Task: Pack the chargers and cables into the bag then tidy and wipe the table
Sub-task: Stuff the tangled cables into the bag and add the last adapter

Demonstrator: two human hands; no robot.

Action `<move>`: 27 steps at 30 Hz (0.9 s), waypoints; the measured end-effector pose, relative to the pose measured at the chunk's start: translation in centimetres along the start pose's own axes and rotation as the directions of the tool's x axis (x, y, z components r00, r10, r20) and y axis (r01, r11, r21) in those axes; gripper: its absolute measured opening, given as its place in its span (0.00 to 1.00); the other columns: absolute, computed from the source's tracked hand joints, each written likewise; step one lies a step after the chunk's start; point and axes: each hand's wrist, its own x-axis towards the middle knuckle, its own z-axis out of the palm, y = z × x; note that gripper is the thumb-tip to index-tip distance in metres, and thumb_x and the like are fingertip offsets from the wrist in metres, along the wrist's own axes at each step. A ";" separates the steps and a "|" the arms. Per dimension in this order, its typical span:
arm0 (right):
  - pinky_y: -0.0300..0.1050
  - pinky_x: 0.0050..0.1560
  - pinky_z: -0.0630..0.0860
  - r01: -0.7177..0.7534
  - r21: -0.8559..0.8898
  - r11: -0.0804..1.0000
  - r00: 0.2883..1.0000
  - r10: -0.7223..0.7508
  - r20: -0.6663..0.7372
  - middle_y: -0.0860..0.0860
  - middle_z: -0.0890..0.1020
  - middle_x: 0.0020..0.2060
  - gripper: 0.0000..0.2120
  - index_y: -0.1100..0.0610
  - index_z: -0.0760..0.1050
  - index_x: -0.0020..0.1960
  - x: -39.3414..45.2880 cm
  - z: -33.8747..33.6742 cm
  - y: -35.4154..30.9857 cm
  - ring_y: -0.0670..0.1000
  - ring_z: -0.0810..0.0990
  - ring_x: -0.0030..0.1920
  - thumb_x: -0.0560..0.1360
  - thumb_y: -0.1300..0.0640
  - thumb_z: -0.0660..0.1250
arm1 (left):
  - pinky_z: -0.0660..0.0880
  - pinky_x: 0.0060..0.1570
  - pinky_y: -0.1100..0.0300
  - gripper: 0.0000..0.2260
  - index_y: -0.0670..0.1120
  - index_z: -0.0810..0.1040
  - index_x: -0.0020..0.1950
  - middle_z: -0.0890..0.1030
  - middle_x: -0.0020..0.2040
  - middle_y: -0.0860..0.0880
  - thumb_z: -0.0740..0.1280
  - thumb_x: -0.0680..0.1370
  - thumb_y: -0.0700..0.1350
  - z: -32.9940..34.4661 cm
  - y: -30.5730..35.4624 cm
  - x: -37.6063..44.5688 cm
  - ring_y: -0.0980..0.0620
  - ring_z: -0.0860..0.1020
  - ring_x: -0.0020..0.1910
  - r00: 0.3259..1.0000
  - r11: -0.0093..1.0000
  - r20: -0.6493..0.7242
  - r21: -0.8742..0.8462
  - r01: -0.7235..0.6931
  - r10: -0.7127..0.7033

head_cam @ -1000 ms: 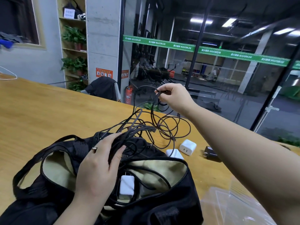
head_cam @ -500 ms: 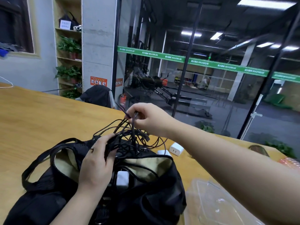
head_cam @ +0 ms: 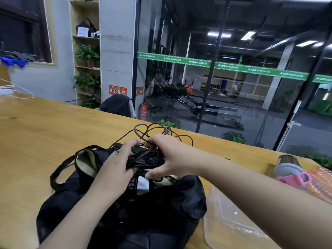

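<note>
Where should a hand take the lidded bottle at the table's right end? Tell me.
Grip the bottle round its brown body, coming from above on the far side. It lies on its side, its grey lid and pink loop pointing toward the person, with bubble wrap close on its right.

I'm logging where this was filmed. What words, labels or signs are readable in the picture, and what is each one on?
"MAXIMUM", repeated along the green strip on the glass wall; the characters beside each word are too blurred to read.
"AIR" on the black machine behind the glass, only just legible.
Orange notice on the pillar: pictures and text too small to read.
White label on the shelf: blurred.
Red fire extinguisher: label unreadable.
</note>
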 end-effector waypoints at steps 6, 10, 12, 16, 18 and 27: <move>0.48 0.51 0.75 -0.017 0.060 0.998 0.999 0.020 -0.048 0.48 0.80 0.49 0.19 0.53 0.72 0.55 0.8 2.4 -0.5 0.50 0.77 0.48 0.70 0.47 0.72 | 0.68 0.46 0.74 0.34 0.81 0.55 0.53 0.76 0.44 0.62 0.70 0.73 0.44 -2.5 0.7 -0.5 0.67 0.74 0.48 0.984 0.994 0.149 0.026 -0.105 0.100; 0.44 0.44 0.74 -0.049 0.031 0.998 0.996 0.051 -0.068 0.49 0.81 0.46 0.10 0.52 0.75 0.51 0.9 2.5 -0.8 0.51 0.78 0.45 0.74 0.49 0.68 | 0.64 0.58 0.64 0.38 0.76 0.51 0.61 0.66 0.58 0.69 0.74 0.69 0.49 -3.9 -1.1 -1.8 0.64 0.66 0.61 0.991 0.992 0.124 0.100 -0.072 0.059; 0.43 0.42 0.70 -0.044 0.029 0.999 0.993 0.047 -0.111 0.49 0.81 0.49 0.09 0.53 0.75 0.53 0.8 2.3 -0.6 0.50 0.76 0.46 0.76 0.50 0.67 | 0.62 0.61 0.59 0.41 0.67 0.53 0.66 0.63 0.62 0.61 0.77 0.65 0.50 -4.5 -3.3 -2.6 0.59 0.62 0.65 0.999 0.995 -0.030 0.098 0.014 -0.011; 0.48 0.48 0.74 -0.032 0.035 0.999 0.980 0.038 -0.196 0.50 0.81 0.48 0.09 0.55 0.76 0.54 0.3 1.8 -0.3 0.52 0.77 0.50 0.76 0.53 0.66 | 0.60 0.62 0.48 0.22 0.55 0.75 0.50 0.71 0.56 0.56 0.67 0.64 0.67 -5.0 -6.4 -4.1 0.50 0.64 0.65 1.000 0.902 -0.009 0.432 -0.008 0.013; 0.47 0.47 0.74 -0.020 0.045 0.999 0.969 0.030 -0.244 0.50 0.81 0.48 0.07 0.55 0.76 0.53 0.1 1.3 -0.4 0.52 0.76 0.50 0.76 0.55 0.66 | 0.54 0.62 0.49 0.16 0.62 0.76 0.36 0.74 0.51 0.60 0.58 0.64 0.71 -5.0 -6.5 -4.4 0.52 0.64 0.64 0.991 0.829 0.115 0.547 -0.118 0.065; 0.41 0.46 0.70 0.039 0.078 0.996 0.930 -0.008 -0.368 0.47 0.82 0.48 0.09 0.54 0.78 0.54 -0.5 -1.0 -1.1 0.48 0.77 0.51 0.76 0.61 0.66 | 0.63 0.60 0.50 0.14 0.62 0.75 0.44 0.74 0.50 0.65 0.53 0.74 0.65 -8.3 -4.3 -4.7 0.64 0.68 0.58 0.968 0.902 0.120 0.354 -0.249 0.220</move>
